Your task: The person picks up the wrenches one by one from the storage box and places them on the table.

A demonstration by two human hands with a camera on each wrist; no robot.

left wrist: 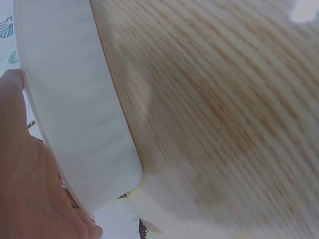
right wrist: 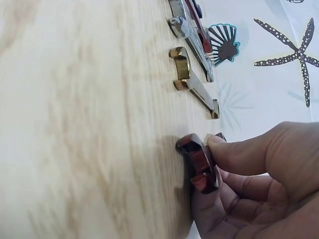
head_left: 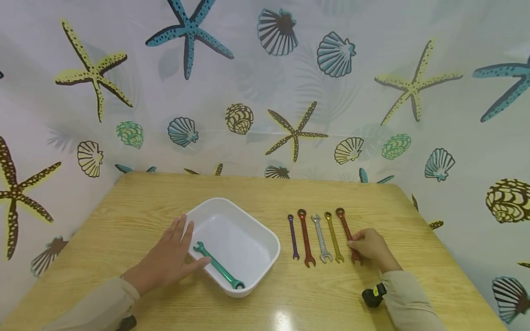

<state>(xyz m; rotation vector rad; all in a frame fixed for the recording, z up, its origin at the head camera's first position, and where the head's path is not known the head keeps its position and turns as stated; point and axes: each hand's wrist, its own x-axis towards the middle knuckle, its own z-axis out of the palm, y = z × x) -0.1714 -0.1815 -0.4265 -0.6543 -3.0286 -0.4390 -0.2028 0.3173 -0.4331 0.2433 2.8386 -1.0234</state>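
Observation:
A white plastic bin (head_left: 248, 225) stands on the table with a green combination wrench (head_left: 219, 266) lying inside it. My left hand (head_left: 167, 257) rests on the bin's left rim, fingers straight; in the left wrist view the hand (left wrist: 25, 174) lies along the edge of the bin wall (left wrist: 75, 99). My right hand (head_left: 371, 246) pinches a dark red wrench (head_left: 345, 225) between thumb and fingers at the right end of a row. In the right wrist view that wrench's open end (right wrist: 199, 164) shows close by the thumb.
Left of the held wrench lie a yellow wrench (head_left: 333, 236), a silver wrench (head_left: 320, 236), a red wrench (head_left: 305, 236) and a purple wrench (head_left: 293, 236), side by side. A patterned sheet (head_left: 248, 92) hangs behind the wooden table (head_left: 314, 299).

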